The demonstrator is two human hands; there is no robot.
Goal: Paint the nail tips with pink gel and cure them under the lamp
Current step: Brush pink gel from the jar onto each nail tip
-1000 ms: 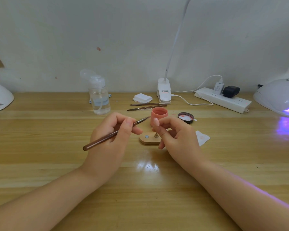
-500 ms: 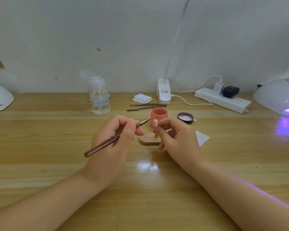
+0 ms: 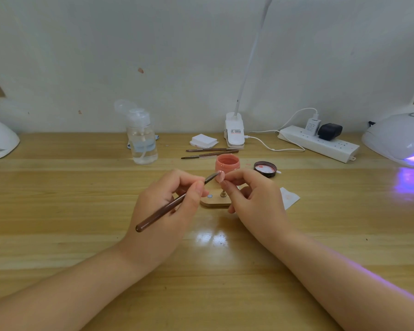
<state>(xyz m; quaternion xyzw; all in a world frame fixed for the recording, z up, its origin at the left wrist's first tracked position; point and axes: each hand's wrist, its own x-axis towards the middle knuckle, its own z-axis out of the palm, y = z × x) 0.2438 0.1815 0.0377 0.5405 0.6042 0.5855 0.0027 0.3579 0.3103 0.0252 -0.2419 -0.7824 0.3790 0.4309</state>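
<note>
Left hand [image 3: 164, 211]: fingers curled round brown brush [image 3: 171, 204], held pen-fashion, handle end slanting down toward the wrist, bristles up and to the right. Right hand [image 3: 253, 199]: thumb and fingers pinched on pink nail tip [image 3: 220, 176], raised just above the wooden holder [image 3: 216, 201]. Brush bristles touching the upper left edge of the nail tip. Wooden holder flat on the table [image 3: 81, 211], between the two hands, partly hidden by the right fingers; small metal stud and a pale round spot visible on its top. Open pot of pink gel [image 3: 227, 163] directly beyond the fingertips, upright, near but apart from the nail tip. Dark lid [image 3: 265, 168] lying interior up, just right of the pot, beyond the right hand. White wipe [image 3: 289, 198] with a faint pink mark just right of the right hand, partly covered by it. Two spare brushes [image 3: 209, 152] lying beyond the pot. Clear pump bottle [image 3: 142, 139] beyond the left hand. Curing lamp [image 3: 399, 139] far right of the right hand, purple light showing at its opening and reflected on the table.
</note>
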